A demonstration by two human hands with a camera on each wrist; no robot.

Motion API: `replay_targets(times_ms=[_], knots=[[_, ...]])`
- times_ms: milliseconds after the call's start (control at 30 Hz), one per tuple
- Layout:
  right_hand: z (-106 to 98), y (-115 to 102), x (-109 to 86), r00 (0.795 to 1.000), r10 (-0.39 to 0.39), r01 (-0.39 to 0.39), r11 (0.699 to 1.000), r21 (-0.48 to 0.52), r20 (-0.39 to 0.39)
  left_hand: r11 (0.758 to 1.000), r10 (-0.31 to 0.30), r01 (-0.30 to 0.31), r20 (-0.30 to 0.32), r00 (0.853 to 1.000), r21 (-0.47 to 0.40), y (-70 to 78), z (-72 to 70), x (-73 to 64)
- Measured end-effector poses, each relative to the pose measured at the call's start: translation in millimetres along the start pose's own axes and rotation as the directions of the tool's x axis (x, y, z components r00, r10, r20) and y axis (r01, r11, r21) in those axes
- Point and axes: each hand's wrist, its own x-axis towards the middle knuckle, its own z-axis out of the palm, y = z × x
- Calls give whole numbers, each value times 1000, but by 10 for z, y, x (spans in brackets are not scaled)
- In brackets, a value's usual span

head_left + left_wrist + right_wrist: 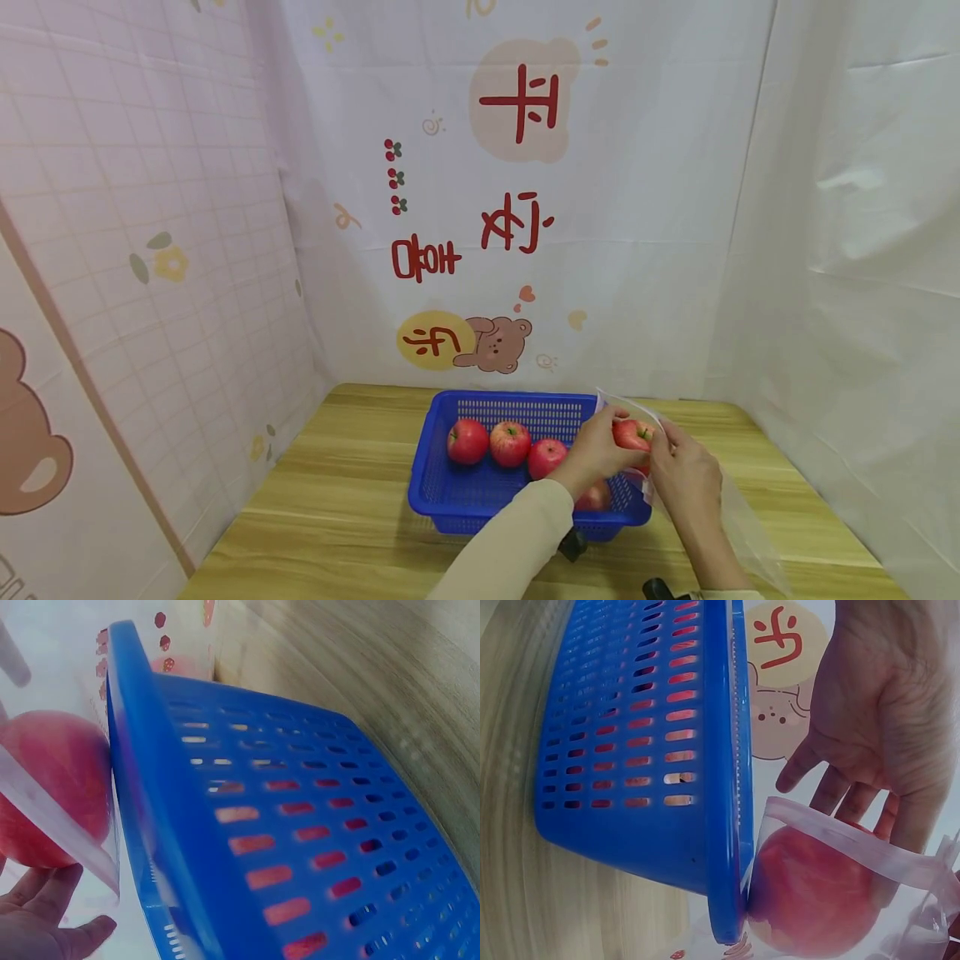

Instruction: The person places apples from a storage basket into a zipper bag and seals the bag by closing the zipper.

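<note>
"At the right edge of the blue basket, who grips what?"

"The left hand curls its fingers round an apple in the mouth of a clear bag; the right hand pinches the bag's rim."

"And the room around?"

"Four more apples sit inside the basket; left of it the bench runs on to its edge. Past the far edge hangs a printed curtain."

The basket is smooth plastic, the bag clear plastic, the apple glossy, the tabletop wood-grained.
</note>
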Motion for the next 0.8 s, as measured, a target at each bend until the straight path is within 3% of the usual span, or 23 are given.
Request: replay_targets(times_ms=[167, 500, 800], knots=[[-6, 9, -5, 1000, 5, -5, 1000, 9, 3, 1000, -7, 7, -5, 1000, 14, -12, -12, 6], [-9, 6, -12, 1000, 4, -4, 1000, 15, 2, 999, 19, -17, 48, 999, -36, 16, -13, -45], [-9, 12, -7, 1000, -22, 22, 1000, 3, 5, 997, 69, -69, -20, 997, -16, -25, -109, -60]])
